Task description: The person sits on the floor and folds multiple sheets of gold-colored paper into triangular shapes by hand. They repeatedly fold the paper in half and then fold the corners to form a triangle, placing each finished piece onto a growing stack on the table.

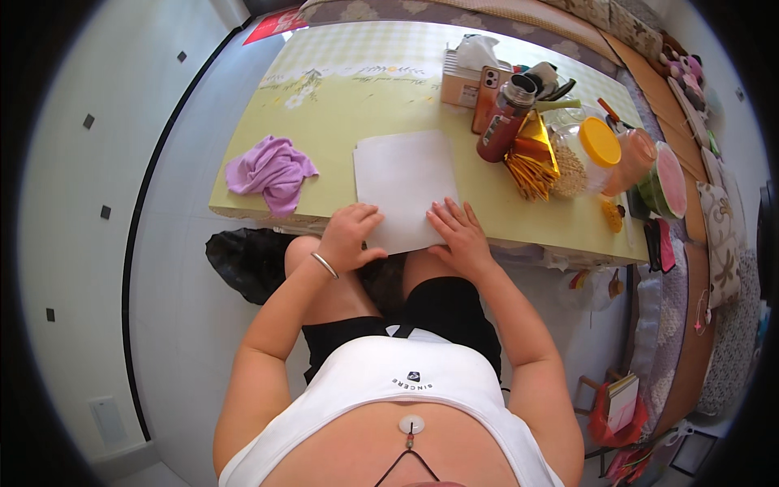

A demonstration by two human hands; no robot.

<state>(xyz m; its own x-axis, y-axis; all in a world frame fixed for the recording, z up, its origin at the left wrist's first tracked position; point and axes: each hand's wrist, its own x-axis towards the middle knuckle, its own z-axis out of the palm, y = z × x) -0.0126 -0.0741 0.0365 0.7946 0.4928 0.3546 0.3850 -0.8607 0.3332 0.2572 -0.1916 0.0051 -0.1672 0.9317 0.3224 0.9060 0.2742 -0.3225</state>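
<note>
A small stack of white paper sheets (406, 174) lies on the yellow-green tablecloth (333, 105), its near end reaching over the table's front edge. At its near left corner is my left hand (353, 235), with a silver bangle on the wrist; the fingers are spread and touch the paper's side. My right hand (460, 235) rests at the near right corner, fingers stretched out with their tips on the sheet. Neither hand is wrapped round anything. Left of the paper lies a crumpled purple cloth (272, 172).
Right of the paper stand a dark red thermos (505, 122), a phone (487, 93), a tissue box (460, 85), gold packaging (533, 158), a yellow-lidded jar (580, 158) and a cut watermelon (665, 183). A black bag (246, 261) sits below the table's left front. A red basket (623, 414) is at lower right.
</note>
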